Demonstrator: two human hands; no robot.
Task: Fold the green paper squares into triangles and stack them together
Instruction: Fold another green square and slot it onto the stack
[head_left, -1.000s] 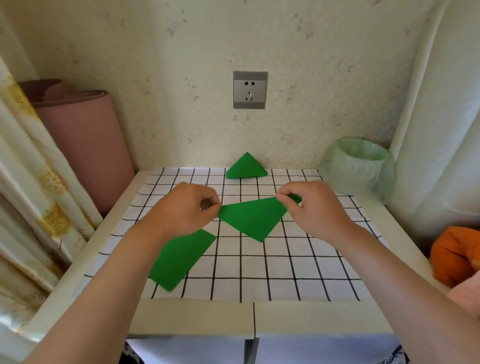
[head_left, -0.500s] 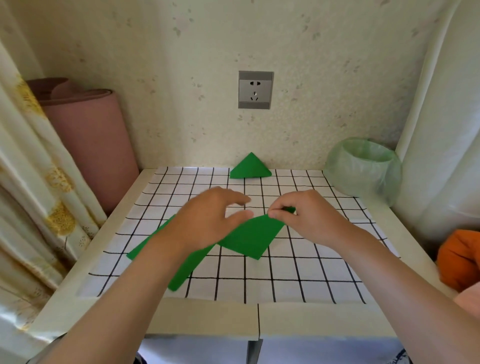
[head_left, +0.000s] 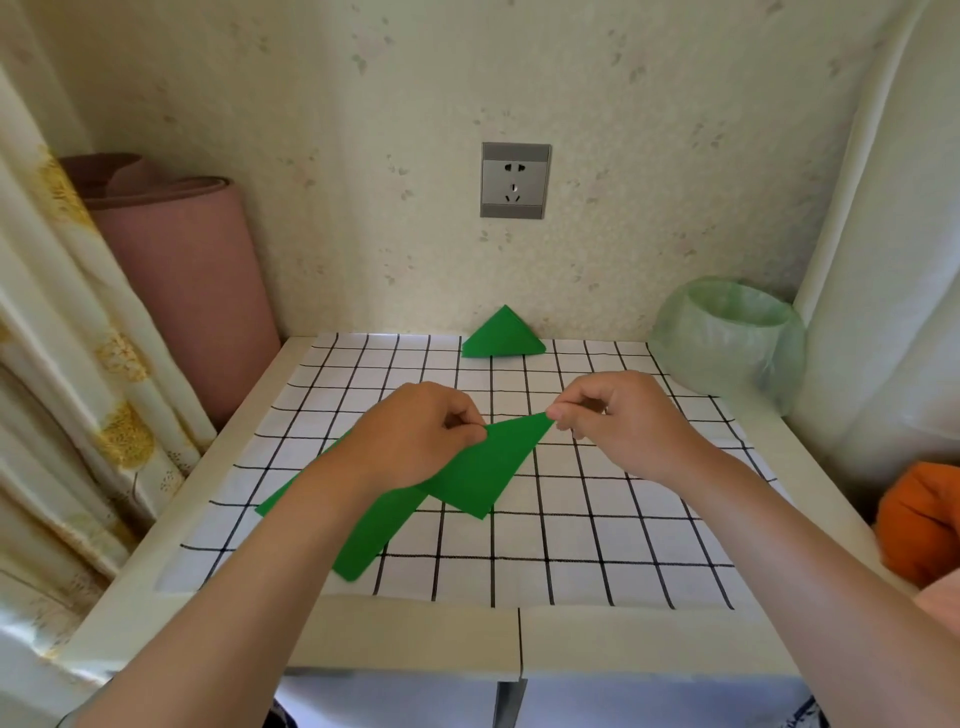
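Three green paper pieces — one folded triangle (head_left: 501, 338) at the back, one held folded piece (head_left: 488, 467), one flat sheet (head_left: 363, 538), two hands — left hand (head_left: 415, 439), right hand (head_left: 623, 421), one wall socket (head_left: 514, 180), one pink roll (head_left: 187, 291), one lined bin (head_left: 727, 338), one gridded mat (head_left: 623, 519).

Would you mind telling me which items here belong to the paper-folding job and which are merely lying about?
Job: held green paper, pinched by left hand and right hand; flat green sheet on the mat; folded triangle at the back.
Lying about: pink roll, lined bin, wall socket, orange bundle.
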